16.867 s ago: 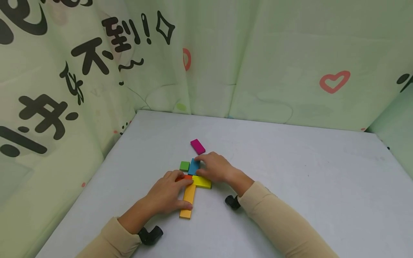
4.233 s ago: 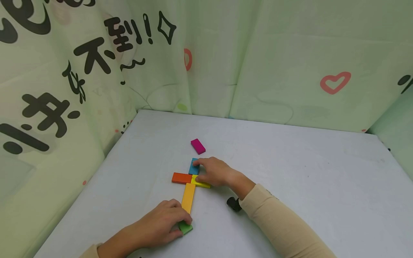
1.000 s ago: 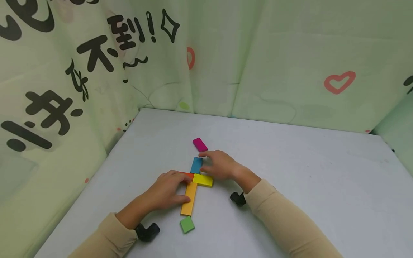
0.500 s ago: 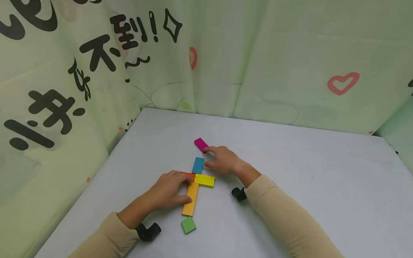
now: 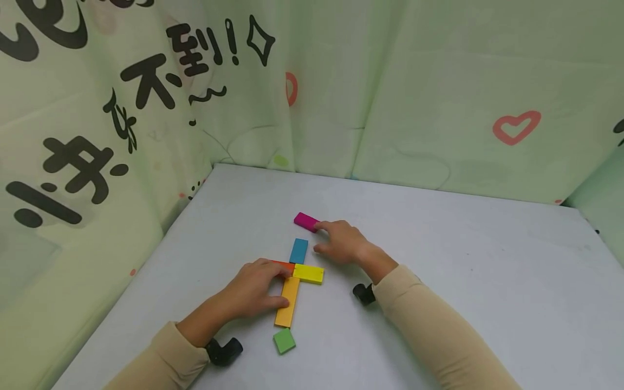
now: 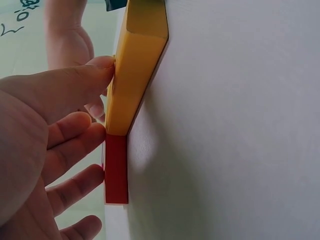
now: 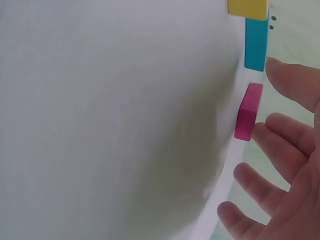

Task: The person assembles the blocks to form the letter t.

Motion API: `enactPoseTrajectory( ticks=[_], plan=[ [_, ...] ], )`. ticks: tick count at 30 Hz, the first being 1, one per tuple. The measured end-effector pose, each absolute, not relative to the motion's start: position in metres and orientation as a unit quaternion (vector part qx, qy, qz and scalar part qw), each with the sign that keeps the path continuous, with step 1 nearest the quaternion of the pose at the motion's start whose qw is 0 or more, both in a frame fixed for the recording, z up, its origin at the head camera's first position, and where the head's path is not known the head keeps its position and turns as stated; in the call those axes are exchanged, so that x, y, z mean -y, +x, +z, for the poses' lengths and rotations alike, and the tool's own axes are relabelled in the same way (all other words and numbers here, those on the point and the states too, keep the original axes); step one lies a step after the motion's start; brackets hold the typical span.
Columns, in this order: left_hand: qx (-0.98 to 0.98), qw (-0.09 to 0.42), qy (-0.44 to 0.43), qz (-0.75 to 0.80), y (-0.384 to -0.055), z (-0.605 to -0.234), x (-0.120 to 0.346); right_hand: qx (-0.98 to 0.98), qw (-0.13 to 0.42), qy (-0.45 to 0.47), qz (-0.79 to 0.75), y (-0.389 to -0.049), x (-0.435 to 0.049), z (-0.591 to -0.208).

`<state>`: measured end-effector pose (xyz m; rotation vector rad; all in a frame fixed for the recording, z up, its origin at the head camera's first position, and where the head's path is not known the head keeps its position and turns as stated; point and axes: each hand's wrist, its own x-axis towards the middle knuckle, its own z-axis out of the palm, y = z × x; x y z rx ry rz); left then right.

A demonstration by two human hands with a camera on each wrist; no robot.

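My left hand (image 5: 251,290) rests over the blocks, thumb on the long orange block (image 5: 284,318) and fingertips at the red-orange block (image 5: 286,265). In the left wrist view, the red block (image 6: 116,167) lies end-on against the orange one. My right hand (image 5: 343,244) touches the near right end of the magenta block (image 5: 304,221) with a fingertip, its fingers spread and thumb apart. The right wrist view has the magenta block (image 7: 247,112) flat on the table beside the fingertips. A blue block (image 5: 299,251) and a yellow block (image 5: 309,274) adjoin the orange and red ones.
A green square block (image 5: 284,340) sits, turned at an angle, just below the orange block's near end. The white table (image 5: 453,271) stretches widely to the right. A pale green printed curtain (image 5: 429,97) stands behind it and along the left side.
The green block went from beside the blue one to the near end of the orange one. My right hand has moved from the blue block to the magenta block, which has turned. My left hand stays.
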<state>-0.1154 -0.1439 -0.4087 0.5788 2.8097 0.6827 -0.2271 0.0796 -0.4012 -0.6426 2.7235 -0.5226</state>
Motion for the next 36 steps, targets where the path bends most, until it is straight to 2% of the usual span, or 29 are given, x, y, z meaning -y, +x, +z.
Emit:
enactPoseTrajectory(
  ticks=[17,26,36],
  plan=[
    [-0.946,0.091,0.198,0.239,-0.115,-0.41,0.146,-0.947,0.134,-0.195,-0.217,-0.245,-0.071,-0.397],
    [-0.946,0.09,0.198,0.241,-0.115,-0.408,0.146,-0.953,0.086,-0.133,-0.26,-0.25,-0.065,-0.405],
    [-0.946,0.099,0.2,0.237,-0.115,-0.409,0.146,-0.959,0.094,-0.133,-0.232,-0.248,-0.07,-0.404]
  ],
)
